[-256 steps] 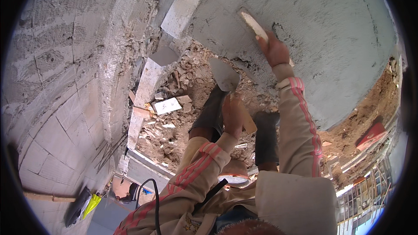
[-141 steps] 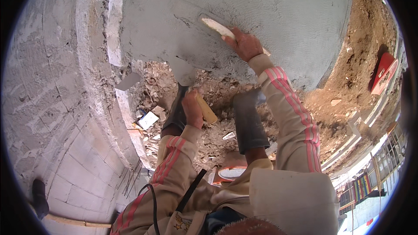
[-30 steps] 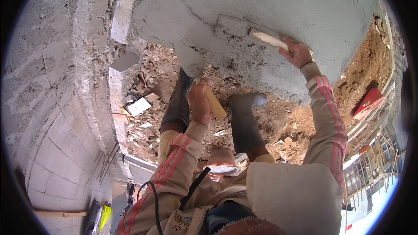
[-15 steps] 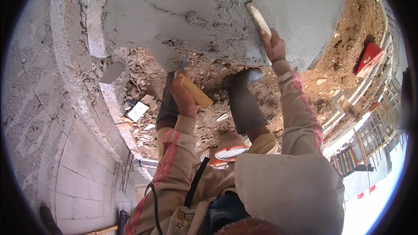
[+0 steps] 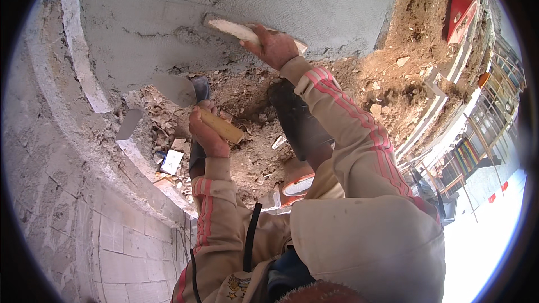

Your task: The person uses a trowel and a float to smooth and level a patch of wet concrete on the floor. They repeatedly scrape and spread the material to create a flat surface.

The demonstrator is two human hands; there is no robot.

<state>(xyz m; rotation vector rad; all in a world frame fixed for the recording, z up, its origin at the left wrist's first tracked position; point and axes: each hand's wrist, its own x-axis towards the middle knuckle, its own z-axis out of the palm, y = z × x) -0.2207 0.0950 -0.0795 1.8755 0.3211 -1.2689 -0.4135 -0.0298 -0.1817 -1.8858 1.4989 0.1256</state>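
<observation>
My right hand (image 5: 275,49) is closed around a long, pale, mortar-crusted hand float (image 5: 229,27), which lies flat against the near part of a wet grey concrete surface (image 5: 303,0). The float slants from upper left to lower right. In my left hand (image 5: 209,134) is a trowel, gripped by its yellowish wooden handle (image 5: 225,128). Its grey, rounded blade (image 5: 175,90) points away from me, just off the near edge of the concrete. Part of the trowel's shank is hidden by my fingers.
Rubble and broken chips (image 5: 264,115) cover the ground around my dark boots (image 5: 297,120). Close to my left are a white box-like piece (image 5: 172,161) and a pale block edge (image 5: 84,50). An orange-rimmed bucket (image 5: 297,184) stands near my legs; a red object (image 5: 461,18) lies far right.
My right hand has swept the float leftward over the concrete and turned it from steep to flatter. My left hand still holds the trowel. The whole view has shifted, moving the concrete leftward.
</observation>
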